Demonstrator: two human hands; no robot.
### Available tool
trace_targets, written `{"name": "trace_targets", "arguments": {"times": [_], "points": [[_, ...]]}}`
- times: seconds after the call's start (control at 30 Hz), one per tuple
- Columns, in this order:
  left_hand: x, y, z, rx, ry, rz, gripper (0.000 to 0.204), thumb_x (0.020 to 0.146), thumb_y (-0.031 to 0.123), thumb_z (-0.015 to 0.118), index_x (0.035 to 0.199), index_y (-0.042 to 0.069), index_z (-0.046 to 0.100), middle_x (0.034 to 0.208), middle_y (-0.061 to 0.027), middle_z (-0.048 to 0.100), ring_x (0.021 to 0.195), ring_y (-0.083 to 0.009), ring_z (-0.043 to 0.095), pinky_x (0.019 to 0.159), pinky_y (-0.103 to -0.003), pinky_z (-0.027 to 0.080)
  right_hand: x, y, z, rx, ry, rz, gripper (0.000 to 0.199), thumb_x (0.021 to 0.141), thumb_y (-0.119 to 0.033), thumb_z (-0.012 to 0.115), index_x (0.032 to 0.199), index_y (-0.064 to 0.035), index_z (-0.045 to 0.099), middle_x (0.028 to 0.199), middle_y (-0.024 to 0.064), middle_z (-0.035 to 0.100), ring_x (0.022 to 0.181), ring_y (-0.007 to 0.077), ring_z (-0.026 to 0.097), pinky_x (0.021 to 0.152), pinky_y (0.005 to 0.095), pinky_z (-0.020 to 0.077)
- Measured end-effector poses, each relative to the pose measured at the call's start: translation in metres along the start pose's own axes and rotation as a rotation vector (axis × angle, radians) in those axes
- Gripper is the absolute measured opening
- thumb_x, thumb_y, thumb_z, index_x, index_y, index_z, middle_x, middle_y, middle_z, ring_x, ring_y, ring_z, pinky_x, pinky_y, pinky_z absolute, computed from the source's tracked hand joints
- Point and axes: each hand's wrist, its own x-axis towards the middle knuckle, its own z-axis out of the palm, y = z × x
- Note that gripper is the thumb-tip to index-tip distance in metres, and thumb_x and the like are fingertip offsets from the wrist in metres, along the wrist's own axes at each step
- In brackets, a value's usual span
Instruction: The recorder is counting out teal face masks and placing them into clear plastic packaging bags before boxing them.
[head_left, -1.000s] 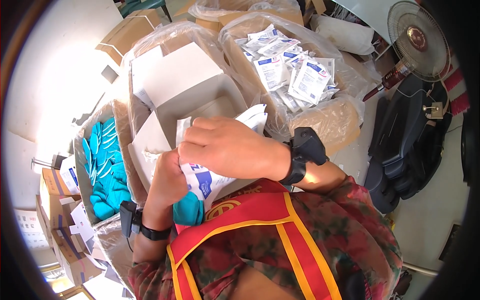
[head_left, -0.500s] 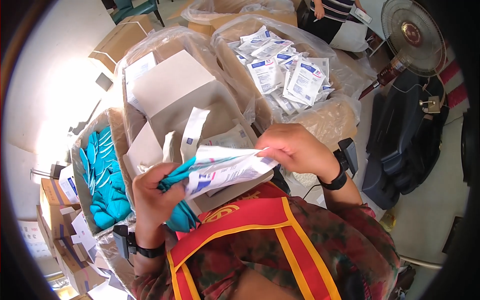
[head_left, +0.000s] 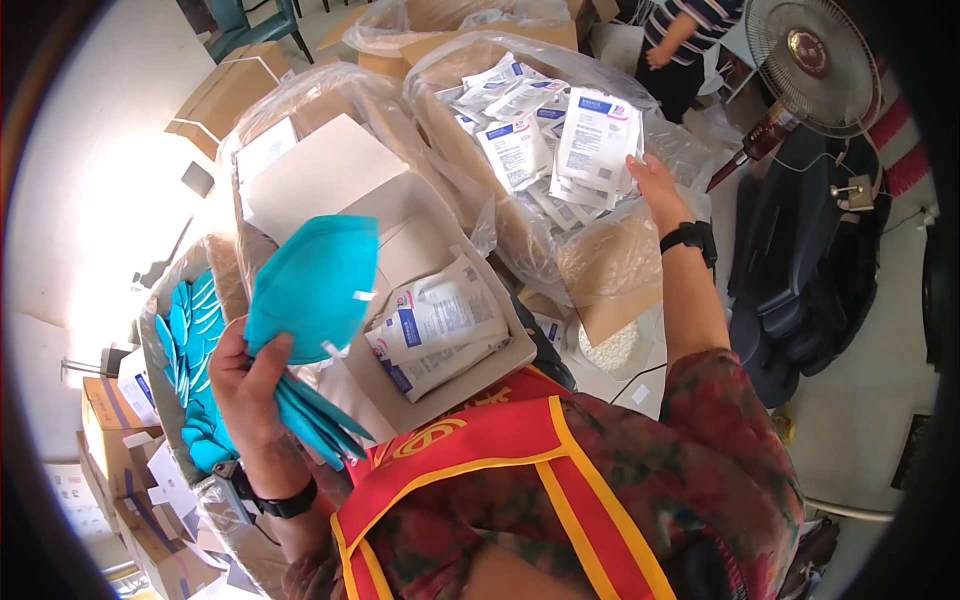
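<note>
Teal masks fanned out and gripped at their lower ends by the left hand, fingers and thumb closed round the bunch, held up over the left edge of the cardboard tray. Half a second ago held low and close against the right hand, with a white packet between the two; now lifted clear and alone. Right hand gone from there altogether, stretched far beyond the tray's right corner to the bag-lined carton of white sealed packets, fingertips against the edge of one standing packet; cannot tell whether pinching it or only touching. No packet left in either hand near the body. Going by this, set down with the flat packets lying inside the tray, though not possible to say which one. Means a split of the work for now: masks kept ready on the left, packet stock being handled on the right. Left of the tray, another lined box of teal masks; far beyond it, a standing fan and another person.
</note>
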Motion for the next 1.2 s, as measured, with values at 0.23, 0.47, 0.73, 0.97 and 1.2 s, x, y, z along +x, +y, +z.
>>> {"name": "trace_targets", "arguments": {"times": [0.23, 0.47, 0.73, 0.97, 1.2], "points": [[0.000, -0.006, 0.033, -0.021, -0.100, -0.001, 0.023, 0.081, 0.003, 0.070, 0.102, -0.003, 0.065, 0.086, -0.0023, 0.066, 0.076, -0.0069, 0.058, 0.069, -0.020, 0.045, -0.097, -0.122, 0.084, 0.091, -0.427, -0.134, 0.031, 0.091, -0.018, 0.064, 0.114, 0.0025, 0.062, 0.105, 0.0102, 0.066, 0.091, 0.0116, 0.060, 0.079, 0.0245, 0.0474], [-0.005, 0.002, 0.049, -0.008, -0.147, -0.001, 0.023, 0.080, 0.004, 0.071, 0.101, -0.002, 0.065, 0.082, -0.0016, 0.065, 0.073, -0.0059, 0.058, 0.062, -0.021, 0.046, -0.225, -0.254, 0.166, -0.022, -0.646, -0.908, 0.034, 0.079, -0.008, 0.072, 0.112, -0.0047, 0.064, 0.099, 0.0094, 0.063, 0.091, 0.0207, 0.061, 0.078, 0.0287, 0.0482], [-0.001, -0.003, 0.012, -0.224, -0.016, -0.018, 0.017, 0.084, 0.010, 0.072, 0.098, 0.001, 0.068, 0.079, -0.0001, 0.064, 0.069, -0.0050, 0.056, 0.061, -0.019, 0.044, -0.230, -0.252, 0.166, -0.169, -0.787, -0.935, 0.015, 0.077, -0.008, 0.072, 0.090, -0.0058, 0.064, 0.080, 0.0096, 0.053, 0.075, 0.0269, 0.055, 0.064, 0.0352, 0.0427], [0.012, -0.008, -0.009, -0.101, 0.067, 0.139, 0.017, 0.085, 0.010, 0.071, 0.099, 0.001, 0.070, 0.078, 0.0014, 0.064, 0.069, -0.0041, 0.055, 0.062, -0.018, 0.041, -0.247, -0.243, 0.149, -0.141, -1.257, -0.710, 0.013, 0.073, -0.004, 0.076, 0.083, -0.0063, 0.068, 0.101, 0.0065, 0.057, 0.095, 0.0217, 0.056, 0.079, 0.0314, 0.0449], [0.000, 0.003, 0.008, -0.265, -0.157, 0.098, 0.018, 0.085, 0.010, 0.072, 0.100, 0.001, 0.069, 0.081, -0.0007, 0.065, 0.075, -0.0057, 0.058, 0.067, -0.020, 0.046, -0.234, -0.284, 0.174, 0.090, -0.910, -0.935, 0.005, 0.079, 0.000, 0.066, 0.080, -0.0006, 0.062, 0.115, 0.0094, 0.060, 0.105, 0.0202, 0.057, 0.087, 0.0302, 0.0426]]}}
